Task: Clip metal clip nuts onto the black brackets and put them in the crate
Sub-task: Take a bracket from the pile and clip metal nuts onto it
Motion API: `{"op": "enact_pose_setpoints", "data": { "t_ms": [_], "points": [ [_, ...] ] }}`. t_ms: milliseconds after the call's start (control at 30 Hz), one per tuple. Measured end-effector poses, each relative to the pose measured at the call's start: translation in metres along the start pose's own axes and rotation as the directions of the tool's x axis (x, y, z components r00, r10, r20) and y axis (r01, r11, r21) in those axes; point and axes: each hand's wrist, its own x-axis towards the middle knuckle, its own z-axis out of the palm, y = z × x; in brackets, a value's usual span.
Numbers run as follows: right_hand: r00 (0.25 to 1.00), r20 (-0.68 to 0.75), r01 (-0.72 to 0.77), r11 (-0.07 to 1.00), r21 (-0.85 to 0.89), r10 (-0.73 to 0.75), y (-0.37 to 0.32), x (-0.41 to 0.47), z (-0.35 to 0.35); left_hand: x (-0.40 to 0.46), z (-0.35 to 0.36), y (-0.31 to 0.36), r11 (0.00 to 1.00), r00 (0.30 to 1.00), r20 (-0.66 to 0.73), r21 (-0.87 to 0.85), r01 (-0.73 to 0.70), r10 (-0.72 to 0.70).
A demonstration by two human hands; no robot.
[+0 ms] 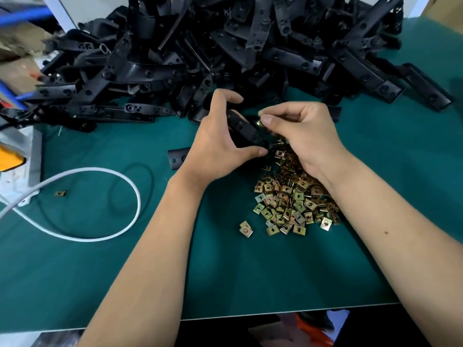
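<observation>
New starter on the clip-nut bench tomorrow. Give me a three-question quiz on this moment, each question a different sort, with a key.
1. True or false: the left hand holds a black bracket.
2. Multiple choice: the right hand pinches
A. a clip nut
B. the white cable
C. nothing
3. Fill in: the nut pile lies on the green mat under the ______ forearm.

Key
1. True.
2. A: a clip nut sits between thumb and fingertip, at the bracket's end.
3. Right. The white cable loops on the left, and the bracket heap lies beyond both hands.
</observation>
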Motion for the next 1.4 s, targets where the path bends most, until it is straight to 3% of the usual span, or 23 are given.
{"op": "enact_pose_setpoints", "data": {
  "t_ms": [300,967,1400],
  "points": [
    [0.997,0.008,-0.076,0.997,-0.011,0.076,-0.001,0.0,-0.002,0.002,-0.002,-0.006,0.999,0.995,-0.088,0.003,0.054,-0.054],
    [0.997,-0.072,-0.008,0.997,-0.073,0.003,-0.001,-0.004,0.007,0.004,0.002,-0.011,0.999,0.995,-0.095,0.005,0.038,-0.037],
    [0.993,-0.013,-0.12,0.992,-0.046,0.119,0.0,-0.004,0.01,0.004,0.008,-0.017,0.998,0.99,-0.125,0.024,0.063,-0.06]
  ]
}}
